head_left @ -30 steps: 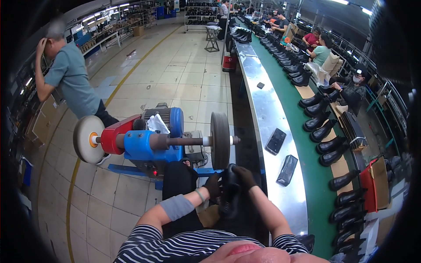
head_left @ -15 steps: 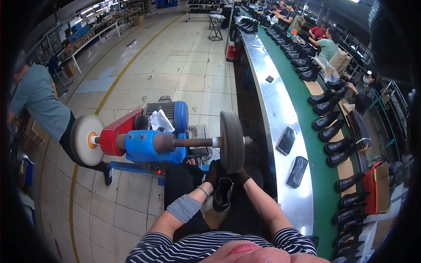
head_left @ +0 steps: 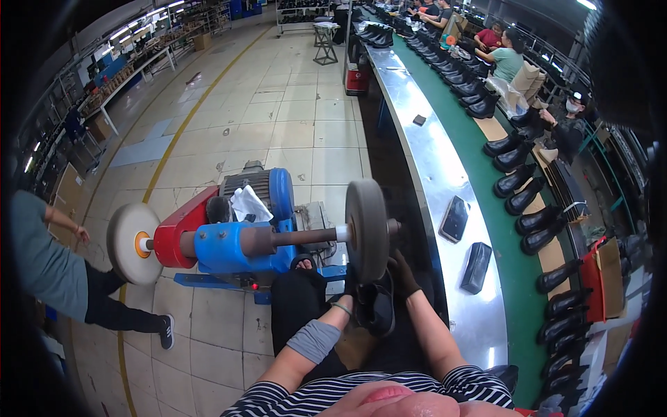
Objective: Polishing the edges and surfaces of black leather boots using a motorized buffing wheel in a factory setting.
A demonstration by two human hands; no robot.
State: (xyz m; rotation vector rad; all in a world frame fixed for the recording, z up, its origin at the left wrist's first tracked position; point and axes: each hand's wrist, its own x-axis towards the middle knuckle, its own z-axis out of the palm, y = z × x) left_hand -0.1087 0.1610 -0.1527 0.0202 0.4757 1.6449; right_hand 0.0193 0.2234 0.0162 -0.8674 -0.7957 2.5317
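Note:
A black shoe (head_left: 376,314) is held up against the lower near side of a dark buffing wheel (head_left: 367,233), its opening facing me. My left hand (head_left: 351,283), in a dark glove, grips the shoe's left side; the wheel and shoe hide most of its fingers. On the right side, my right hand (head_left: 404,275), also in a dark glove, is closed around the shoe, its fingertips out of sight behind it. The wheel sits on a shaft of a blue and red polishing machine (head_left: 229,240).
At the machine's left end is a pale wheel (head_left: 132,243), with a passing person (head_left: 52,257) beside it. A white cloth (head_left: 250,205) lies on the motor. To the right, a metal ledge (head_left: 434,163) holds a phone (head_left: 454,219) and black block (head_left: 476,267), beside a green conveyor (head_left: 511,292) lined with boots.
The shoe has turned and shifted right, showing more of its opening. My right hand has moved slightly right with it. The person at left has walked nearer. The view has shifted slightly.

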